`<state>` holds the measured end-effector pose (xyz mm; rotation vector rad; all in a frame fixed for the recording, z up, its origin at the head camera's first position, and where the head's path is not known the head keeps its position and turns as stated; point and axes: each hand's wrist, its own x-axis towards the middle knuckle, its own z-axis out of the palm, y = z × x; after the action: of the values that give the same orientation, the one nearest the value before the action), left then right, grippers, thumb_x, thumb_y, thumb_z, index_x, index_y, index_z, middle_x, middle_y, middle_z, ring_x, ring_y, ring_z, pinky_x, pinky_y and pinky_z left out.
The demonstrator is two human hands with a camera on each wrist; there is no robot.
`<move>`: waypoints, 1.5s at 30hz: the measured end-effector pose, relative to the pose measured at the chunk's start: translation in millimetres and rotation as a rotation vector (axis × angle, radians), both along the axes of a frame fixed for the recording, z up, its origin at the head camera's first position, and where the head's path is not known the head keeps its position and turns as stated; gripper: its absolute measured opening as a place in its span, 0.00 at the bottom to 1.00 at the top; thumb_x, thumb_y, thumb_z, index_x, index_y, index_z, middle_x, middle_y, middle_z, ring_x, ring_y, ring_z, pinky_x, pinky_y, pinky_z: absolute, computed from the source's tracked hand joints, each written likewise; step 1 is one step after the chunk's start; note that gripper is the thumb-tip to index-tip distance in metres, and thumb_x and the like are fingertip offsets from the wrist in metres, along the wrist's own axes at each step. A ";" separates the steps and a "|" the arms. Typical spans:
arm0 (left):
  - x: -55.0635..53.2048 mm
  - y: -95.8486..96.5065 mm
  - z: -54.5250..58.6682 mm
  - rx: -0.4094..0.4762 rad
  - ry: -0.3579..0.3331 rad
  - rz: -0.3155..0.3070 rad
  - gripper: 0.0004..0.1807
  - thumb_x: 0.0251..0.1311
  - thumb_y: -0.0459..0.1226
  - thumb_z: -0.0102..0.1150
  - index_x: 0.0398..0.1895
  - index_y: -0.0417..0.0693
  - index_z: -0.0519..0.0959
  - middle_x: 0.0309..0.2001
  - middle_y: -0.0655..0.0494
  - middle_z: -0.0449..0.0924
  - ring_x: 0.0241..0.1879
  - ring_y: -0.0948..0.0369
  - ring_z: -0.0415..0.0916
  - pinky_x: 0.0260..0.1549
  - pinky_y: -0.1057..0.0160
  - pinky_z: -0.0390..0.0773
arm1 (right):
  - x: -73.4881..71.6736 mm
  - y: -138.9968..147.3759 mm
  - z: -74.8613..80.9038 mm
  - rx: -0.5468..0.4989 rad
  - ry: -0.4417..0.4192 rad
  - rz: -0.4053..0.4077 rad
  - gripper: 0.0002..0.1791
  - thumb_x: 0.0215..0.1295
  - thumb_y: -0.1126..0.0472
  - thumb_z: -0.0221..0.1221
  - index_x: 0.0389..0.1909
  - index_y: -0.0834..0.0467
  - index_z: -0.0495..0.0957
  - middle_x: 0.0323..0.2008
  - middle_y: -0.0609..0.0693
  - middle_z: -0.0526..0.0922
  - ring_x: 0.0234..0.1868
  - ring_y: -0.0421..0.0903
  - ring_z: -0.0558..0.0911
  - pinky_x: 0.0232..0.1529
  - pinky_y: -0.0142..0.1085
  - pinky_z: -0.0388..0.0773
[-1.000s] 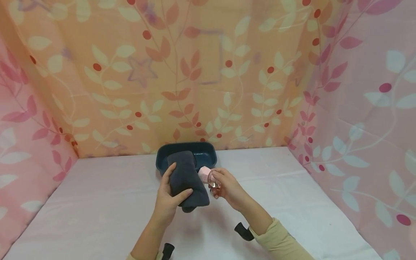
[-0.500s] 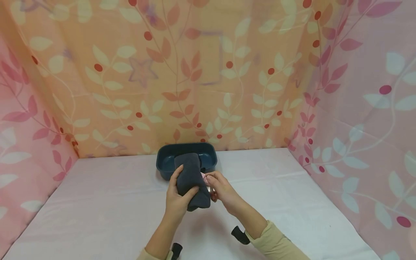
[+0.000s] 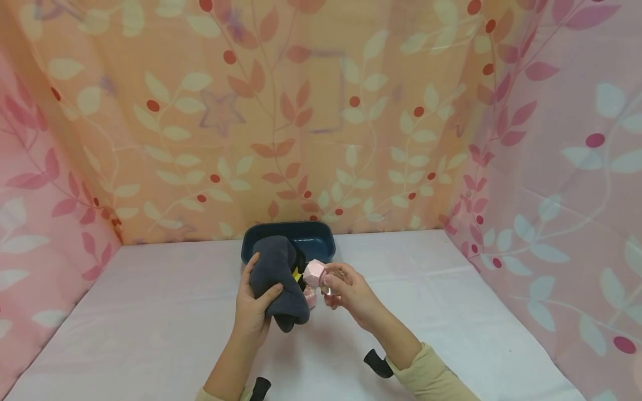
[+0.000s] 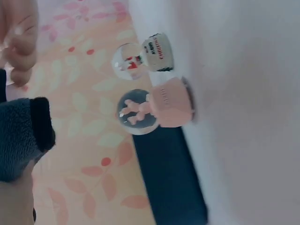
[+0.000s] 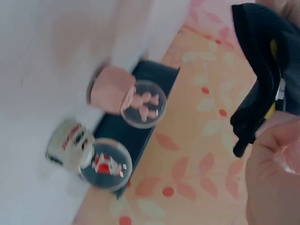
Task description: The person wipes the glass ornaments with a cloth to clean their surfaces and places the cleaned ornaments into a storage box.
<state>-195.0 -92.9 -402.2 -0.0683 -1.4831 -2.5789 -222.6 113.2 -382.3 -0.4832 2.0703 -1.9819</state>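
My left hand [image 3: 252, 306] grips a dark grey-blue soft cloth piece [image 3: 277, 274], thumb on its near face. A bit of yellow shows at its right edge; its exact kind is unclear. To its right, my right hand [image 3: 357, 294] holds a small pink snow globe [image 3: 315, 273] by its glass end, the faceted base toward the cloth. Below, a pink-based snow globe [image 4: 172, 103] stands on the table in the left wrist view. Beside it stands a snow globe with a white, red-lettered base [image 4: 158, 52]. In the head view the hands and cloth mostly hide these two.
A dark blue tub [image 3: 321, 240] stands on the white-covered table [image 3: 165, 312] against the back curtain [image 3: 281, 111]. Patterned pink curtains [image 3: 562, 184] close off both sides. Black wrist mounts [image 3: 377, 365] stick out near the sleeves.
The cloth piece first shifted right over the right hand's snow globe, then moved back left and tilted. That globe's pink base is in plain view again, and yellow now shows at the cloth's edge.
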 end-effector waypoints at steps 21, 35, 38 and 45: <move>6.3 21.2 4.7 -0.282 0.054 0.074 0.38 0.60 0.26 0.58 0.72 0.55 0.59 0.67 0.42 0.57 0.57 0.47 0.65 0.44 0.61 0.78 | 4.6 -7.1 -5.7 0.075 0.273 0.110 0.23 0.66 0.65 0.59 0.59 0.71 0.68 0.41 0.56 0.75 0.32 0.42 0.78 0.35 0.31 0.79; 12.1 6.7 12.5 -0.100 0.098 0.067 0.39 0.58 0.21 0.56 0.71 0.54 0.58 0.66 0.44 0.54 0.56 0.51 0.65 0.45 0.65 0.79 | 8.2 -5.0 -7.4 0.073 0.300 -0.009 0.29 0.64 0.70 0.60 0.65 0.71 0.65 0.51 0.64 0.73 0.40 0.44 0.77 0.40 0.29 0.79; 12.2 7.5 13.4 -0.111 0.116 0.016 0.40 0.57 0.21 0.58 0.71 0.54 0.60 0.64 0.42 0.57 0.53 0.53 0.70 0.45 0.63 0.79 | 9.4 -4.8 -8.3 0.142 0.386 0.021 0.30 0.62 0.70 0.61 0.64 0.73 0.64 0.49 0.65 0.74 0.39 0.44 0.75 0.39 0.28 0.78; 9.7 9.5 5.5 -0.185 0.122 -0.128 0.44 0.55 0.24 0.61 0.74 0.51 0.52 0.66 0.37 0.54 0.52 0.51 0.70 0.43 0.62 0.80 | 9.2 -6.7 -15.1 0.149 0.574 0.045 0.26 0.59 0.74 0.63 0.58 0.74 0.68 0.47 0.65 0.76 0.37 0.53 0.76 0.39 0.31 0.79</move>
<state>-185.4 -83.4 -396.7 -0.3487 -1.7176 -2.4735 -213.4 106.5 -397.4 -1.1650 2.4705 -1.7859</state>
